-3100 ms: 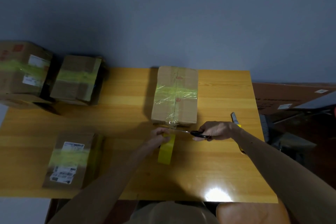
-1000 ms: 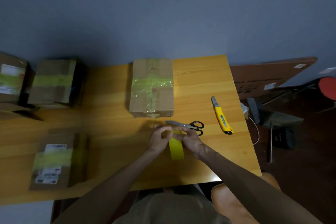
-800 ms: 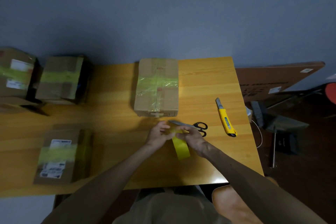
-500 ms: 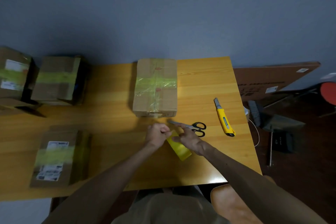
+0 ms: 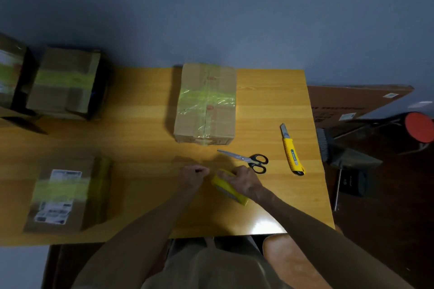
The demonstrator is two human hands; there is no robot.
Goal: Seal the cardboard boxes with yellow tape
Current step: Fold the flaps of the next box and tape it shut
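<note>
A glossy orange-yellow table point(image 5: 141, 148) stands against a plain grey-blue wall point(image 5: 211, 7). Near its front edge the right hand point(image 5: 243, 179) has its grip clenched around the yellow tape roll point(image 5: 229, 191), which sits tilted. Just at the roll's 9 o'clock the left hand point(image 5: 192, 177) has curled fingers; whether that grip pinches a tape end I cannot tell.

At 12 o'clock from the hands stands a cardboard box point(image 5: 205, 103) with a yellow band across its top. Black-handled scissors point(image 5: 249, 161) lie at 1 o'clock, just beside the right hand, and a yellow utility knife point(image 5: 292, 151) at 2 o'clock. A labelled box point(image 5: 60, 197) lies at 9 o'clock. Two banded boxes point(image 5: 63, 82) sit at 10 o'clock.

Past the table's right edge, a flat cardboard sheet point(image 5: 352, 103) leans at the wall above a dark floor point(image 5: 387, 230), near a red stool point(image 5: 420, 126).
</note>
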